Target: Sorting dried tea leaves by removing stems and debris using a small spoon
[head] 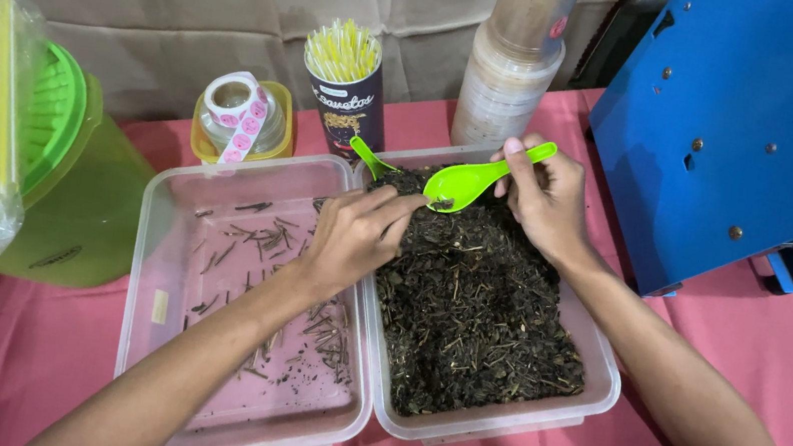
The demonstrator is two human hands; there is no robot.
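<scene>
Pink tablecloth | right hand grips green spoon | left hand touches dried leaves

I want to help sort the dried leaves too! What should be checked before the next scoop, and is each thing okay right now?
1. Right hand grips the bright green plastic spoon by its handle: ok.
2. Spoon bowl sits over the clear plastic tub of dark dried leaves, so spills would fall inside: ok.
3. Left hand has fingertips at the spoon bowl, picking at it: ok.
4. Clear plastic tub with scattered thin stems lies right beside the leaf tub, with room left: ok.
5. Second green spoon stands stuck in the leaves behind the hands, out of the way: ok.
6. How much is in the spoon: cannot tell.
</scene>
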